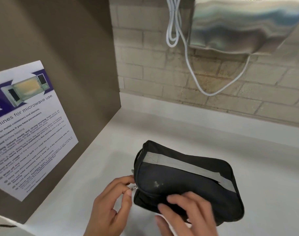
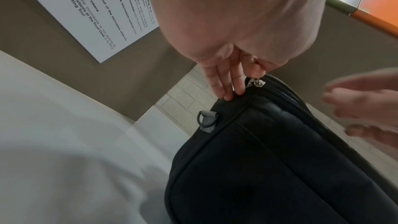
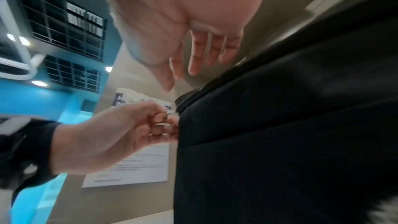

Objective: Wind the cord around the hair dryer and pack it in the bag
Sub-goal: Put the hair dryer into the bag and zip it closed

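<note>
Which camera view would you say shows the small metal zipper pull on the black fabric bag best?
The left wrist view: the small metal zipper pull is close and sharp. The head view shows it small; the right wrist view hides it.

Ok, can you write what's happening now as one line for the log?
left hand: pinches zipper pull | right hand: fingers spread over bag | bag: on counter | hair dryer: not visible

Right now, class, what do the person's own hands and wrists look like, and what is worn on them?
Both hands are bare: no gloves or rings show. The left hand has a black band round its wrist, seen from the right wrist camera. The right hand shows no sleeve; its wrist is out of view.
</note>
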{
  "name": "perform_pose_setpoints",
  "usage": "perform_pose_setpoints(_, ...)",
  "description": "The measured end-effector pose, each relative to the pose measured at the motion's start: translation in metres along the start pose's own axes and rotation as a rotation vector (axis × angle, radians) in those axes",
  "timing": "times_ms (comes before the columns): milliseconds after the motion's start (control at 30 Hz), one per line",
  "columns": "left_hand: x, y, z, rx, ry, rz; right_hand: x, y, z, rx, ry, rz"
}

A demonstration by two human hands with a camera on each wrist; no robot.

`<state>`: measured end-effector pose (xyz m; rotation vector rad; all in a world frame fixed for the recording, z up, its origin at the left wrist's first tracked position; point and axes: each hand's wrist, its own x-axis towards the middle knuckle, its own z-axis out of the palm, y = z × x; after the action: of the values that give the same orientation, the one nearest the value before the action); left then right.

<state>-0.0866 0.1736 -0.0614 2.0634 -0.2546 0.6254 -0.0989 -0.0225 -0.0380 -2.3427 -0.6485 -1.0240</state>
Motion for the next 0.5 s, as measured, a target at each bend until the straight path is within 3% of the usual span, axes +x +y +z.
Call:
perform_pose_setpoints(200,0.000,-0.001,-0.005,-0.047,-0.038,-0.026,0.026,-0.015,0.038,-0.152,0.031,-0.032)
perform_pose_setpoints(333,0.006,-0.005,-0.009,-0.002,-0.087,-0.020,0.031,-0.011,0.040,-0.168,0.042,-0.102)
perform_pose_setpoints(500,0.021,-0.014,-0.015,0.029,-0.055,-0.045,0.036,-0.014,0.037,-0.139,0.028,-0.160)
